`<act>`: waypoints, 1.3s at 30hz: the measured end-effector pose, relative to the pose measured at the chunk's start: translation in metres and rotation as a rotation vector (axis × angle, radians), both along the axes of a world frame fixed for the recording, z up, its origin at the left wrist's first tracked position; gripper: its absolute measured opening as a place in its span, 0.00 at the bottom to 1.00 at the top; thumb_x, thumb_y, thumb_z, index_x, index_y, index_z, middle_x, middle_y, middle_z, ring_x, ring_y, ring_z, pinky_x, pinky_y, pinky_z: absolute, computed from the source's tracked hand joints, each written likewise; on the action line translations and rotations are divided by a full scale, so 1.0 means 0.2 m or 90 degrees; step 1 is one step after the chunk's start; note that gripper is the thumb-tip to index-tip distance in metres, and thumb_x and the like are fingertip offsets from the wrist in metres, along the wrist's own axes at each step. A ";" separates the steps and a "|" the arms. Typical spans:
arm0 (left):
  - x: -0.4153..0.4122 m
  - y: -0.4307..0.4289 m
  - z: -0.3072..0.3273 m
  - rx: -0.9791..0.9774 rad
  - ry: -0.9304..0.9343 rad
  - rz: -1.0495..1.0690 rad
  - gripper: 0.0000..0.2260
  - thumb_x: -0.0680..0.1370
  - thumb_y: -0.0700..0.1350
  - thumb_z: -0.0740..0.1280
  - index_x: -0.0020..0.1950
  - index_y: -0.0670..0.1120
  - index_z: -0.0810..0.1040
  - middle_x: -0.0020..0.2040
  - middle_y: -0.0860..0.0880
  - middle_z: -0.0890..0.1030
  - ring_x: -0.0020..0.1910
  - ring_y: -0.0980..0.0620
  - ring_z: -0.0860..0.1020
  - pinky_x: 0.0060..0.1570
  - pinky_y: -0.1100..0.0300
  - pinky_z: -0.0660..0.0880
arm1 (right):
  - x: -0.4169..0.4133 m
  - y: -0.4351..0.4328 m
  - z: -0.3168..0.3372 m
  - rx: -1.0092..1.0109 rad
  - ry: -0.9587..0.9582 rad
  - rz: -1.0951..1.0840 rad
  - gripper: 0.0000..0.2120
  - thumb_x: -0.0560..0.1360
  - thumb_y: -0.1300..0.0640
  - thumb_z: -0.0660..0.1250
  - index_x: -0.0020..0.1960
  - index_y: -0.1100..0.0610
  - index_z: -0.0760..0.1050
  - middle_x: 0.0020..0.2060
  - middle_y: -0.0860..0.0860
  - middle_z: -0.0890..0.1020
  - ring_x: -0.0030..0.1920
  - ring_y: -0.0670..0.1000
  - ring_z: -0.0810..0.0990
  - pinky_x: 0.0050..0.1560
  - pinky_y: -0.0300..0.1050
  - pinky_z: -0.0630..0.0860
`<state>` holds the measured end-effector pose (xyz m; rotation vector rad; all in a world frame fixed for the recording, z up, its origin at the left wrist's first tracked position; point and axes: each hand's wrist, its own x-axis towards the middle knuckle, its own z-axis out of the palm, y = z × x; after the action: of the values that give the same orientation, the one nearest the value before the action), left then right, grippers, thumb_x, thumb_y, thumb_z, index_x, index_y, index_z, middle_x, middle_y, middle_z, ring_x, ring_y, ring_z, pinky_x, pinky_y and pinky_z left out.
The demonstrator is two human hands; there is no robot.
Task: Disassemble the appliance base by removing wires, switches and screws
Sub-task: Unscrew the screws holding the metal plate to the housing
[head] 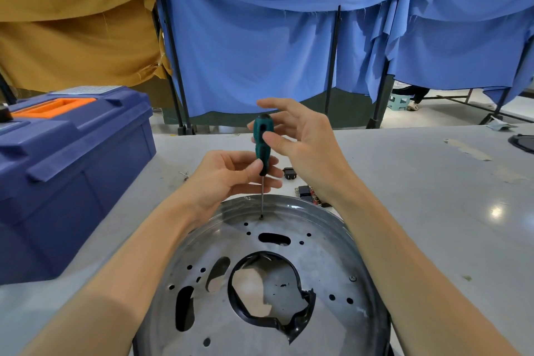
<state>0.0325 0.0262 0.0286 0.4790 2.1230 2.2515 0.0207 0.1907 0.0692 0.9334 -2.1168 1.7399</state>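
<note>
Remote feed, head view. The metal base (326, 254) lies flat on the grey table (419, 196), at the near edge between my two forearms. It is a round pan with a raised rim, a large central opening edged in torn black plastic, and several slots and small holes. I see one screw (352, 278) seated in the plate on the right side. The screwdriver (261, 144) stands almost upright at the far side of the pan, its shaft tip resting on a second screw (261, 217) just inside the rim. My left hand (228, 179) pinches the lower end of the green and black handle, thumb in front and the other fingers curled behind it. My right hand (300, 147) sits higher on the handle in a loose grip: the thumb pad is on the front, two fingertips show past the handle's left side, and the index finger is lifted clear above the top. I cannot tell how firmly those back fingers press. Beyond the pan, on the table, lie a small black switch (288, 173) and, closer to my right wrist, a second black part with metal tabs (307, 192), partly hidden by the wrist. A blue toolbox (72, 167) with an orange handle sits to the left. Blue cloth (260, 52) and brown cloth (72, 23) hang behind the table.
</note>
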 end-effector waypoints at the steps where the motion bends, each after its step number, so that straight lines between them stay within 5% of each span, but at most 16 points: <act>1: 0.00 0.00 0.00 -0.004 0.004 0.022 0.13 0.70 0.43 0.71 0.52 0.38 0.82 0.48 0.39 0.85 0.47 0.40 0.85 0.45 0.58 0.81 | 0.01 0.00 0.00 0.007 0.008 0.000 0.16 0.76 0.64 0.69 0.62 0.53 0.77 0.53 0.52 0.83 0.53 0.50 0.81 0.55 0.41 0.79; 4: -0.01 -0.01 0.00 -0.020 0.016 0.064 0.17 0.67 0.43 0.74 0.53 0.37 0.81 0.46 0.40 0.86 0.45 0.40 0.85 0.43 0.58 0.81 | 0.02 -0.01 -0.01 0.038 0.033 -0.018 0.17 0.72 0.57 0.74 0.60 0.51 0.79 0.51 0.51 0.79 0.49 0.47 0.78 0.48 0.34 0.78; 11: 0.00 0.00 0.00 -0.013 -0.014 -0.038 0.13 0.75 0.43 0.67 0.56 0.38 0.80 0.50 0.38 0.85 0.50 0.39 0.84 0.48 0.58 0.80 | 0.00 0.01 0.00 -0.002 -0.005 0.002 0.20 0.74 0.70 0.68 0.63 0.54 0.77 0.50 0.54 0.84 0.51 0.51 0.82 0.54 0.40 0.79; 13: 0.00 0.00 0.00 -0.015 -0.002 0.003 0.12 0.71 0.42 0.70 0.52 0.38 0.81 0.46 0.39 0.85 0.46 0.38 0.85 0.45 0.58 0.81 | 0.01 0.00 0.00 0.004 0.005 0.013 0.16 0.75 0.68 0.69 0.60 0.56 0.78 0.51 0.53 0.84 0.52 0.50 0.82 0.57 0.43 0.79; 16: 0.00 0.01 0.00 -0.022 0.004 0.048 0.16 0.65 0.41 0.76 0.50 0.38 0.82 0.44 0.39 0.83 0.43 0.37 0.85 0.41 0.58 0.81 | 0.02 -0.01 0.00 0.031 0.023 0.008 0.15 0.72 0.60 0.75 0.57 0.53 0.80 0.49 0.50 0.82 0.45 0.42 0.79 0.50 0.34 0.77; 22: 0.01 0.00 0.00 -0.018 -0.015 -0.029 0.15 0.75 0.45 0.67 0.57 0.37 0.80 0.50 0.39 0.85 0.49 0.40 0.84 0.46 0.58 0.80 | 0.00 0.00 0.00 -0.006 -0.006 0.005 0.18 0.75 0.69 0.68 0.60 0.54 0.77 0.50 0.55 0.83 0.51 0.53 0.81 0.44 0.34 0.79; 28: -0.01 0.01 0.00 -0.024 0.003 0.045 0.17 0.68 0.42 0.74 0.53 0.36 0.80 0.43 0.41 0.85 0.44 0.38 0.85 0.43 0.57 0.81 | 0.01 -0.01 -0.01 0.040 0.031 -0.025 0.15 0.73 0.59 0.73 0.59 0.50 0.79 0.50 0.50 0.80 0.46 0.44 0.78 0.46 0.32 0.77; 34: 0.00 0.01 -0.01 -0.023 -0.011 -0.017 0.14 0.75 0.44 0.66 0.56 0.37 0.80 0.48 0.40 0.85 0.48 0.41 0.84 0.45 0.58 0.80 | 0.00 0.00 0.00 -0.006 -0.009 -0.006 0.17 0.76 0.70 0.66 0.60 0.54 0.77 0.52 0.55 0.83 0.51 0.52 0.83 0.51 0.38 0.80; 39: -0.01 0.01 -0.01 -0.027 0.005 0.041 0.18 0.68 0.42 0.74 0.54 0.34 0.79 0.43 0.41 0.84 0.43 0.38 0.85 0.44 0.56 0.81 | 0.01 -0.02 -0.01 0.039 0.024 -0.024 0.13 0.73 0.58 0.74 0.57 0.50 0.79 0.50 0.50 0.81 0.47 0.49 0.79 0.51 0.37 0.77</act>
<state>0.0299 0.0279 0.0257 0.4255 2.2166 2.2348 0.0232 0.1875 0.0668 0.9287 -2.1602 1.6351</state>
